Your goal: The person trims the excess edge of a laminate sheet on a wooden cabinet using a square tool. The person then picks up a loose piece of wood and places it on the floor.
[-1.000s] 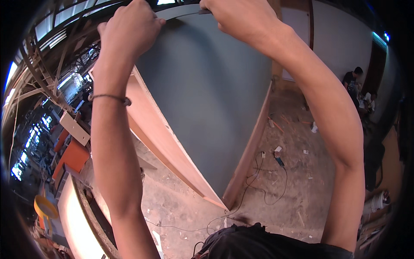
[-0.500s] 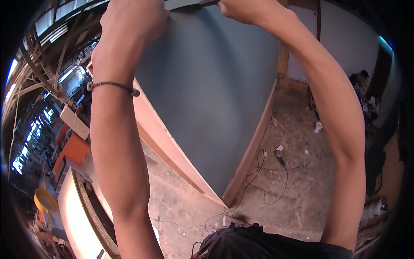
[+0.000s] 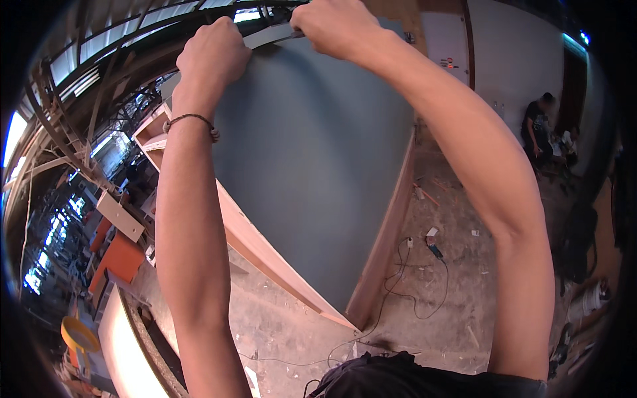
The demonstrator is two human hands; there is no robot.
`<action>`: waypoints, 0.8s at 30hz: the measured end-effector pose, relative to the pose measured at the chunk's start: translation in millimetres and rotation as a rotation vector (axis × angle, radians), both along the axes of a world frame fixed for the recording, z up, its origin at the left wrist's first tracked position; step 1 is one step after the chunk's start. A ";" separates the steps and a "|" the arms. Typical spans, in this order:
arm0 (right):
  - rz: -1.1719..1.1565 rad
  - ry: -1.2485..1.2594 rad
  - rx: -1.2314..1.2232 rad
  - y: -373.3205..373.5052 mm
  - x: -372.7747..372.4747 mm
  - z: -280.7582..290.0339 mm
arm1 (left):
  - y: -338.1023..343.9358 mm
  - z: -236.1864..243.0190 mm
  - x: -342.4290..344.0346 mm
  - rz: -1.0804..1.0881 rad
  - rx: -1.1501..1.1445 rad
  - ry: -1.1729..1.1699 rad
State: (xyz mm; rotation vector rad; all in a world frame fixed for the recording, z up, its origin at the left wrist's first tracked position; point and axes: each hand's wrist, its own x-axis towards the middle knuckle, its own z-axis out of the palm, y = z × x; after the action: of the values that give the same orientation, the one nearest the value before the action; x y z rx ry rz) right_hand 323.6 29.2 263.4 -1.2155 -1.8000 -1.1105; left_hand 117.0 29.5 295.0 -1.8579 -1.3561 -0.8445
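Note:
A tall wooden cabinet stands before me, its broad grey-blue panel (image 3: 312, 172) framed by bare pale wood (image 3: 279, 268). Both arms reach up to the panel's top edge. My left hand (image 3: 215, 56), with a dark cord bracelet at the wrist, is curled into a fist at the top left; its fingers face away, so what it grips is hidden. Closed too, my right hand (image 3: 338, 28) is at the top edge, with a small dark piece showing by its fingers that I cannot identify. A pale strip (image 3: 272, 35) runs along the edge between the hands.
A corded power tool (image 3: 434, 251) lies on the concrete floor to the right, its cable running toward the cabinet's near corner. Two people (image 3: 539, 129) sit farther right. At left are an orange panel (image 3: 119, 261), a yellow round object (image 3: 80, 333) and a white-topped surface (image 3: 126, 345).
Both hands now sit lower and more fully in view, still closed at the panel's top edge. The view has tilted up, showing more roof and the people at right.

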 end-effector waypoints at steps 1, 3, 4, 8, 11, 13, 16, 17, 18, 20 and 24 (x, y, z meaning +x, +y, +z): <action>-0.010 0.009 0.016 0.4 2.5 3.3 | 1.2 1.6 0.2 -0.012 0.019 0.020; -0.035 0.000 0.010 5.6 4.9 1.3 | 2.4 -3.1 6.8 -0.008 0.017 0.024; -0.050 -0.005 0.007 7.9 5.6 1.1 | 4.7 -3.4 4.6 -0.007 0.017 0.018; -0.055 0.023 -0.042 14.2 -1.6 1.0 | 7.4 4.0 -0.2 -0.045 -0.040 0.016; -0.081 -0.021 -0.069 8.8 3.5 -0.4 | 7.0 6.0 -0.1 -0.122 -0.107 0.015; -0.092 0.005 -0.071 6.8 13.9 -4.6 | 10.4 0.7 5.9 -0.131 -0.059 0.036; -0.110 0.035 -0.074 22.2 15.2 -0.7 | 21.3 2.7 10.7 -0.129 -0.023 0.035; -0.094 0.037 -0.074 26.2 13.9 -3.2 | 23.6 1.0 11.3 -0.127 -0.032 0.035; -0.078 0.038 -0.073 29.7 14.0 -4.8 | 25.6 0.7 11.8 -0.126 -0.042 0.035; -0.106 -0.003 -0.105 30.8 16.2 -2.3 | 27.5 6.8 9.7 -0.169 -0.133 0.019; -0.101 0.046 -0.147 17.3 33.8 0.7 | 39.7 12.3 18.5 -0.269 -0.131 0.130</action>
State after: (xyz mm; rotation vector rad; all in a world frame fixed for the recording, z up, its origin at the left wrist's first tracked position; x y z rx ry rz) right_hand 357.4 46.5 264.1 -1.4211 -1.8294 -1.0112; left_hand 135.5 69.2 307.3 -2.1918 -1.1205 -0.7658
